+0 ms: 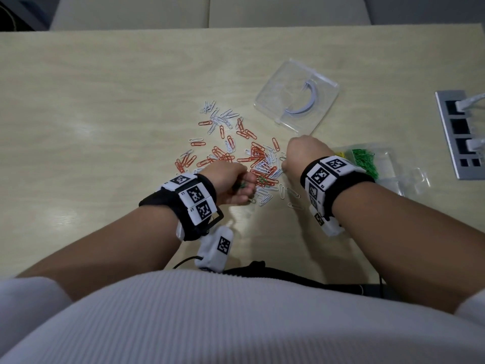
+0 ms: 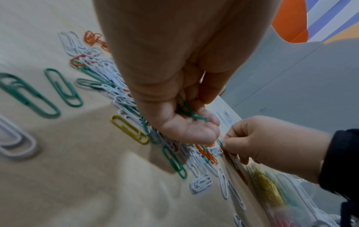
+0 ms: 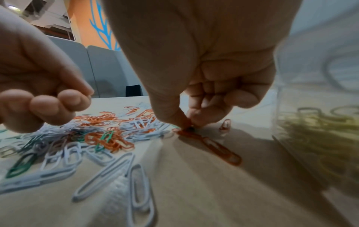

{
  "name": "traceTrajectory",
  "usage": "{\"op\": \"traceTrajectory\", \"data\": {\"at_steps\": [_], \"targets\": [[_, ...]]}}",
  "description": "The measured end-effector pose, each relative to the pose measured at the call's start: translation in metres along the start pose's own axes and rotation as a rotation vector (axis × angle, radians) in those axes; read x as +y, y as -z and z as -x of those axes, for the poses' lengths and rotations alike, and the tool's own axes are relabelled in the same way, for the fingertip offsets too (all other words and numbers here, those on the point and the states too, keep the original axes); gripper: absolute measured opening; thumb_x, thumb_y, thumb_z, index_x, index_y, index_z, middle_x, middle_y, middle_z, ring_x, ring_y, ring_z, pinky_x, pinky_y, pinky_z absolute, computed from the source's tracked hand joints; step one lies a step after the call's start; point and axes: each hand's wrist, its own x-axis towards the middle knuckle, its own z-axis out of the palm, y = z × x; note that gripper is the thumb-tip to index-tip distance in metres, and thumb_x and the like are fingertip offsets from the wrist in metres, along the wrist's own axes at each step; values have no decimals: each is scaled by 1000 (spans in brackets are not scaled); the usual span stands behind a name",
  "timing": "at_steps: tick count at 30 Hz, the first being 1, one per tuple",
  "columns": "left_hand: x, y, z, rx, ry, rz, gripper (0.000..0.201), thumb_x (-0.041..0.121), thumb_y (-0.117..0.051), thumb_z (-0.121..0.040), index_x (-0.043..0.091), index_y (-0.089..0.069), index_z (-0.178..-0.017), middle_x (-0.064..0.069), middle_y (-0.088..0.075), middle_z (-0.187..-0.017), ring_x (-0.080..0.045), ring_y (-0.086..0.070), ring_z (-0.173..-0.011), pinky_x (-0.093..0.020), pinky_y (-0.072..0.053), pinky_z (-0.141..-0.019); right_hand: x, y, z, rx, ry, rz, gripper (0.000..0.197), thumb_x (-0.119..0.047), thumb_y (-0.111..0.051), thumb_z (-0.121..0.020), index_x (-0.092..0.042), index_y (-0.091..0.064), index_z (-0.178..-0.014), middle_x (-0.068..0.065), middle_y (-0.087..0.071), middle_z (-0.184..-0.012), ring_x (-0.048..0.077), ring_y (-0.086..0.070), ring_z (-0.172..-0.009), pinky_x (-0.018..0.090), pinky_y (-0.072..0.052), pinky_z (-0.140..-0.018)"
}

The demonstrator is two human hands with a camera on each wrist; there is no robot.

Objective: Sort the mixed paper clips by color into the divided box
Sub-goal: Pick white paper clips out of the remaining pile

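Note:
A loose pile of orange, white and a few green paper clips lies on the table's middle. My left hand hovers at the pile's near edge, its fingers curled round several green clips. My right hand is down at the pile's right edge, thumb and fingertip pinching a small green clip against the table beside a long orange clip. The clear divided box sits just right of that hand. It holds yellow clips in one compartment and green clips in the adjoining one.
The box's clear lid lies behind the pile to the right. A grey socket strip with white plugs is set in the table's far right. Single green, yellow and white clips lie scattered toward me.

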Motion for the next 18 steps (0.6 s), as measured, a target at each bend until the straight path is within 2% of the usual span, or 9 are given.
{"op": "traceTrajectory", "data": {"at_steps": [3, 7, 10, 13, 15, 18], "targets": [[-1, 2, -1, 10, 8, 7, 36, 21, -37, -101, 8, -62, -79, -4, -60, -61, -13, -57, -53, -27, -53, -63, 0, -6, -1, -26, -34, -19, 12, -21, -52, -91, -11, -55, -96, 11, -57, -104, 26, -48, -79, 32, -41, -68], [-2, 5, -3, 11, 14, 20, 36, 22, -38, -102, 7, -62, -80, -4, -61, -62, -13, -57, -55, -30, -54, -68, 4, -7, 2, -20, -66, -76, 14, -24, -54, -91, -12, -46, -91, 8, -48, -89, 24, -47, -79, 31, -39, -67], [-4, 6, -4, 18, 18, 27, 34, 21, -39, -101, 7, -63, -80, -4, -61, -63, -14, -58, -55, -30, -55, -66, 10, -3, 1, 13, -97, -94, 14, -21, -57, -92, -10, -49, -93, 7, -47, -85, 24, -47, -80, 30, -38, -67], [-5, 7, -4, 23, 22, 33, 34, 22, -41, -101, 7, -64, -80, -4, -62, -64, -14, -59, -57, -28, -56, -61, 12, -7, -1, 33, -53, -114, 13, -15, -54, -92, -9, -55, -103, 6, -54, -91, 25, -53, -85, 31, -41, -69], [-5, 7, -5, 23, 22, 34, 34, 22, -41, -101, 7, -64, -80, -4, -62, -65, -14, -59, -58, -30, -56, -65, 11, -12, -1, 68, -1, -131, 19, -10, -49, -91, -12, -55, -109, 9, -55, -98, 28, -56, -88, 32, -44, -69], [-5, 7, -4, 24, 18, 32, 34, 22, -41, -101, 8, -64, -80, -4, -62, -64, -14, -59, -58, -30, -56, -68, 13, -12, 1, 85, -1, -95, 26, -3, -42, -90, -8, -53, -113, 15, -55, -106, 32, -57, -94, 33, -41, -71]]}}
